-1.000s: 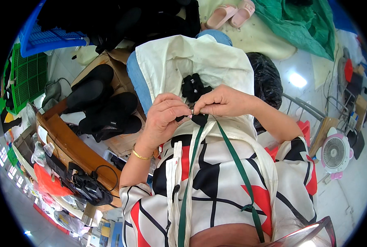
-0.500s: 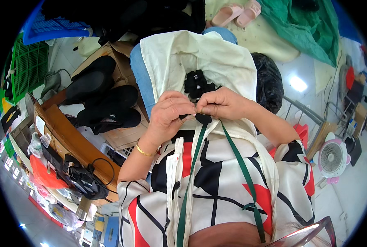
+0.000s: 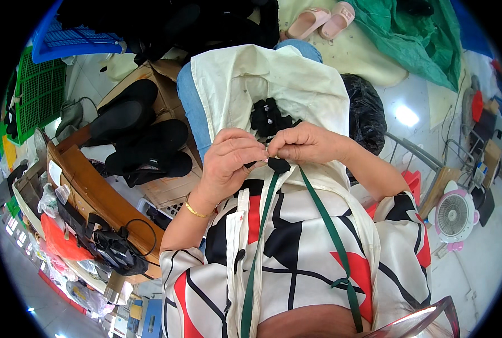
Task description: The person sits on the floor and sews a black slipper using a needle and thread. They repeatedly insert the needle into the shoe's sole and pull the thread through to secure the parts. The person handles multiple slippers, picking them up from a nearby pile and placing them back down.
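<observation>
My left hand (image 3: 228,158), with a gold bracelet at the wrist, is closed in a pinch over my lap. Its fingertips meet those of my right hand (image 3: 314,142), also pinched. Between and just below them is a small black fabric piece (image 3: 279,165); a tiny pale bit shows at the fingertips, too small to name. Beyond the hands, several similar black pieces (image 3: 269,115) with small shiny spots lie on the white apron (image 3: 318,90) spread across my knees. A green cord (image 3: 324,217) hangs round my neck and runs down to the hands.
At left, black shoes (image 3: 149,138) lie on cardboard (image 3: 172,186) beside a brown wooden table (image 3: 102,208) bearing a black bag (image 3: 119,248). A black plastic bag (image 3: 364,112) stands right of my lap, a pink-and-white fan (image 3: 455,213) farther right. Pink slippers (image 3: 335,21) lie ahead.
Both hands keep their pinch at almost the same spot. The small black piece has turned slightly between the fingers, and the whole view has shifted a little.
</observation>
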Demonstrator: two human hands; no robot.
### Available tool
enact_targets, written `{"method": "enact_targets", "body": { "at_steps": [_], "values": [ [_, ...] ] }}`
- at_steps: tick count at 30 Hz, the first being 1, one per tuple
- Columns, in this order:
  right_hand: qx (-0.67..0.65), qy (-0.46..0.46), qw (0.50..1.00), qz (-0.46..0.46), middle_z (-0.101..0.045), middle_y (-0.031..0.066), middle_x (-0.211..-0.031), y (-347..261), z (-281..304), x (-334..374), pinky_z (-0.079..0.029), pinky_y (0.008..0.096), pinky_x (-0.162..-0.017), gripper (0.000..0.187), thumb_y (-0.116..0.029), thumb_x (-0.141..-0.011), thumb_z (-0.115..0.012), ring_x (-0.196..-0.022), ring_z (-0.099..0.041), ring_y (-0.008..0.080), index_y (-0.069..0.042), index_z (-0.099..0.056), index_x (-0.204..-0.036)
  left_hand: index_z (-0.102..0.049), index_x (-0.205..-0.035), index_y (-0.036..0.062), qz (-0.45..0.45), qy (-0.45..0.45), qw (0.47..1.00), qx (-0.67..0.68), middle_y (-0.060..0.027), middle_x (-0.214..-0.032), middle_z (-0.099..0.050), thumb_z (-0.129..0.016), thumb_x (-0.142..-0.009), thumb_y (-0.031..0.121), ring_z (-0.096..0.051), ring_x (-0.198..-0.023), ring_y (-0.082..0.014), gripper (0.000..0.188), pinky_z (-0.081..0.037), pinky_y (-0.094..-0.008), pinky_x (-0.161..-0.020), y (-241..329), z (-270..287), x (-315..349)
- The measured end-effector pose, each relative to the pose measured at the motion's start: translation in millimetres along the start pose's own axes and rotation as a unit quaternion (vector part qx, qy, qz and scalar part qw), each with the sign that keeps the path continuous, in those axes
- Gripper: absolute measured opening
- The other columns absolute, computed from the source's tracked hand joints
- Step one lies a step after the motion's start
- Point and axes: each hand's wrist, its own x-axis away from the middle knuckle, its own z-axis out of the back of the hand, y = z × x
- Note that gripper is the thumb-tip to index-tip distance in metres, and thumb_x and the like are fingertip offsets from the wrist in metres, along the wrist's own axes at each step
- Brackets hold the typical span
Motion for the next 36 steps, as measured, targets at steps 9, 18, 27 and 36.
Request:
{"method": "enact_targets", "body": {
  "at_steps": [9,18,27,36],
  "values": [
    [0.004,0.006,0.999,-0.031,-0.056,-0.0021,-0.076,-2,-8,-1,-0.044,0.0231,-0.058,0.015,-0.018,-0.099,-0.059,-0.063,-0.052,0.0058,-0.004,-0.061,-0.104,-0.072,-0.093,0.0115,0.005,-0.015,1.000,-0.001,-0.0009,-0.095,-0.070,-0.081,-0.069,0.005,-0.064,-0.092,-0.0251,0.027,-0.051,-0.0337,-0.081,2,2,0],
    [0.035,0.030,0.995,-0.089,-0.058,0.0020,-0.072,-11,-10,-8,-0.046,0.0267,-0.058,0.034,-0.026,-0.095,-0.062,-0.067,-0.058,0.0094,-0.005,-0.054,-0.121,-0.070,-0.091,0.0071,0.073,-0.054,0.995,0.047,-0.0058,-0.086,-0.066,-0.078,-0.069,0.001,-0.060,-0.084,-0.0285,0.025,-0.049,-0.0364,-0.074,-7,-6,6],
    [0.485,0.153,0.847,0.154,-0.060,0.0038,-0.077,-6,-9,-13,-0.049,0.0367,-0.057,0.016,-0.022,-0.083,-0.067,-0.074,-0.062,0.0253,-0.010,-0.065,-0.093,-0.072,-0.088,0.0067,0.197,-0.018,0.980,0.020,-0.0085,-0.081,-0.066,-0.076,-0.071,0.006,-0.060,-0.078,-0.0259,0.018,-0.048,-0.0353,-0.070,-11,-10,8],
    [0.543,0.110,0.736,0.389,-0.054,0.0027,-0.073,-33,-40,-26,-0.047,0.0268,-0.049,0.019,-0.007,-0.072,-0.071,-0.062,-0.059,0.0149,-0.007,-0.062,-0.089,-0.070,-0.092,0.0062,0.125,-0.007,0.991,-0.045,-0.0105,-0.083,-0.064,-0.074,-0.065,0.001,-0.060,-0.082,-0.0326,0.028,-0.049,-0.0390,-0.073,-17,-13,15]
  ]
}}
